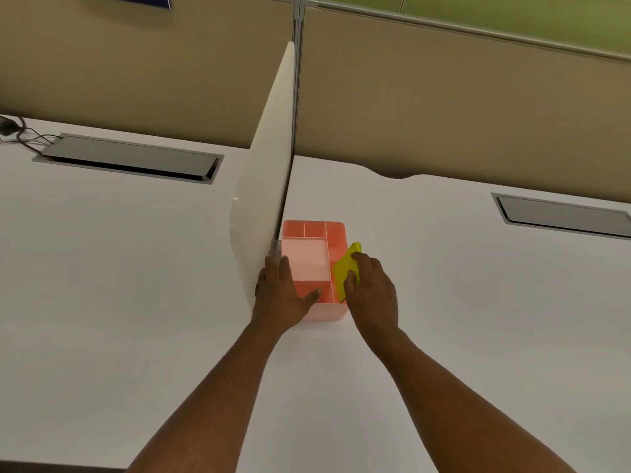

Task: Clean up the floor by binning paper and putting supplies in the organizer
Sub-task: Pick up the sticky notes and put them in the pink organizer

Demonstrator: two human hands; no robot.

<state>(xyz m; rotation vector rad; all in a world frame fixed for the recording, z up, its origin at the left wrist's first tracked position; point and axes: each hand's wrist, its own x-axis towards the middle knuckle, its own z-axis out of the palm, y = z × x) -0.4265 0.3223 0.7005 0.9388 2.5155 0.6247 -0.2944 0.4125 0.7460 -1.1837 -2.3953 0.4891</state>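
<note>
A pink organizer with several compartments stands on the white desk, against the foot of a white divider panel. My left hand rests on its near left corner with straight fingers along the left wall and the thumb inside a near compartment. My right hand grips a yellow pad of sticky notes and holds it tilted over the organizer's narrow right compartments. The pad's lower edge is down inside the box; my fingers cover its right part.
The white divider panel rises left of the organizer and splits the desk in two. Grey cable hatches sit at the back of each side. Black cables lie far left. Tan partition walls close the back.
</note>
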